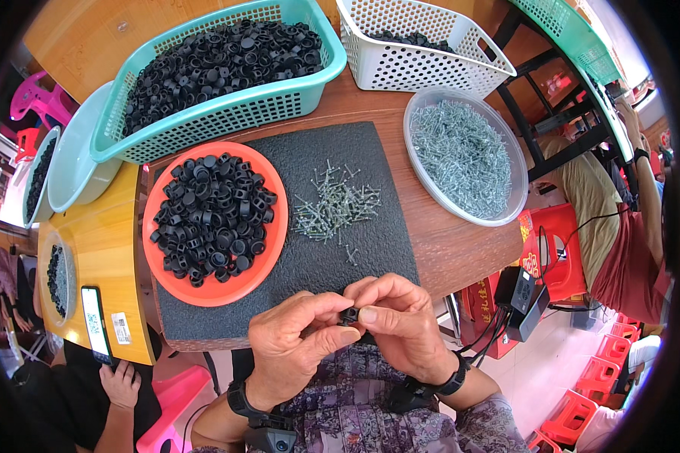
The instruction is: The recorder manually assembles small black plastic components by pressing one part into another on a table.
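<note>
Head view — left hand (296, 343), right hand (402, 325) — both in close pinch on black part (349, 315).

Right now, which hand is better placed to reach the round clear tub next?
Probably the right hand: nearer to the round tub than the left hand; both hold a small black part.

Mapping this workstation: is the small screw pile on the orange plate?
No, the small screw pile lies on the black mat, right of the orange plate.
</note>
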`<act>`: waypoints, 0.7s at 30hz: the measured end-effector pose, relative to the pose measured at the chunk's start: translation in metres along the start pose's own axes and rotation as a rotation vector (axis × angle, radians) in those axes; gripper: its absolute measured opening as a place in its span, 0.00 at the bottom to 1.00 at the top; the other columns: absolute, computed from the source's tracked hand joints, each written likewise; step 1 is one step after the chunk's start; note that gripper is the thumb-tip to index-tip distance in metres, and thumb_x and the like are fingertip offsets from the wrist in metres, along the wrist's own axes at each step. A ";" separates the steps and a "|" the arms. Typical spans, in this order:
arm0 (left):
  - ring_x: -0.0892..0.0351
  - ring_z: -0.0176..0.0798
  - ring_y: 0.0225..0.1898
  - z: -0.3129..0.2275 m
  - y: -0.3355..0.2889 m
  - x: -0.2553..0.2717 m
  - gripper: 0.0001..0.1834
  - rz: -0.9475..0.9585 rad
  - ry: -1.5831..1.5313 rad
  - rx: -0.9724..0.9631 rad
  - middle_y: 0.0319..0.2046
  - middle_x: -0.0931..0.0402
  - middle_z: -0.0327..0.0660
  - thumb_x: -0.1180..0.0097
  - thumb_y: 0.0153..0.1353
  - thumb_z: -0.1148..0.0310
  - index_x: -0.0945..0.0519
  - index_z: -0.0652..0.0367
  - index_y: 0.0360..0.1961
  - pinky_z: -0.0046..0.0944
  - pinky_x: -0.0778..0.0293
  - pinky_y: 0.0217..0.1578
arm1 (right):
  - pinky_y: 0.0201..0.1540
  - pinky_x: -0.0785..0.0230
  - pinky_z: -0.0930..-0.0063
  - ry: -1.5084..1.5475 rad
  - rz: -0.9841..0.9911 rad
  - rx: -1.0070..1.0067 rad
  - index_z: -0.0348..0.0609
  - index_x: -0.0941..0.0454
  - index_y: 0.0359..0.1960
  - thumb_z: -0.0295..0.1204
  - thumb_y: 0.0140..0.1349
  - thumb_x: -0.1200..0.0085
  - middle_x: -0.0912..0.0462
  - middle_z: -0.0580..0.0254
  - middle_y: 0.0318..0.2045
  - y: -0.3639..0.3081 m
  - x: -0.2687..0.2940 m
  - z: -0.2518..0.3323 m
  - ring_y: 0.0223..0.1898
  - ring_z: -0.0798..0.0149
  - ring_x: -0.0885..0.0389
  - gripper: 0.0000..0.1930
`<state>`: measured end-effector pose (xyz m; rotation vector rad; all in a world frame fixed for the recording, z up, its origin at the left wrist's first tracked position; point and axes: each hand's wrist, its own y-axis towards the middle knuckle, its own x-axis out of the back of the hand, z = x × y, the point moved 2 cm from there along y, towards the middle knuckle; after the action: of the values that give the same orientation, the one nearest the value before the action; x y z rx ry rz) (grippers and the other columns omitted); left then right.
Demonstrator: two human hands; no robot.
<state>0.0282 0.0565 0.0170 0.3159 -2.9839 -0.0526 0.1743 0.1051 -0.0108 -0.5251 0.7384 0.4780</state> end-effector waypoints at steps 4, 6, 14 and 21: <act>0.26 0.25 0.25 0.000 0.000 -0.001 0.16 0.008 -0.013 0.017 0.23 0.25 0.36 0.31 0.45 0.71 0.19 0.63 0.37 0.26 0.29 0.25 | 0.36 0.29 0.78 -0.005 0.017 0.010 0.33 0.24 0.34 0.19 0.56 0.44 0.23 0.56 0.38 0.000 0.001 0.000 0.33 0.71 0.24 0.04; 0.26 0.25 0.25 0.003 -0.001 -0.001 0.17 0.008 -0.031 0.020 0.23 0.25 0.36 0.31 0.45 0.71 0.20 0.63 0.37 0.26 0.29 0.25 | 0.36 0.29 0.79 -0.003 0.018 0.014 0.33 0.24 0.33 0.20 0.56 0.44 0.23 0.55 0.38 0.001 0.000 -0.001 0.33 0.70 0.23 0.04; 0.27 0.24 0.24 0.002 -0.002 -0.001 0.16 -0.005 -0.086 0.036 0.23 0.26 0.35 0.32 0.45 0.73 0.20 0.64 0.36 0.24 0.31 0.24 | 0.34 0.29 0.79 -0.033 -0.012 -0.024 0.34 0.25 0.33 0.22 0.57 0.43 0.21 0.57 0.36 0.000 -0.005 0.003 0.32 0.71 0.23 0.05; 0.28 0.24 0.23 0.004 -0.001 -0.001 0.18 -0.002 -0.063 0.028 0.22 0.26 0.35 0.31 0.44 0.74 0.20 0.63 0.39 0.25 0.32 0.23 | 0.33 0.27 0.79 -0.044 -0.060 -0.045 0.35 0.25 0.33 0.22 0.56 0.42 0.20 0.59 0.31 0.000 -0.004 0.002 0.30 0.71 0.22 0.05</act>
<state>0.0290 0.0557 0.0131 0.3259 -3.0493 -0.0215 0.1731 0.1054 -0.0062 -0.5756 0.6690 0.4500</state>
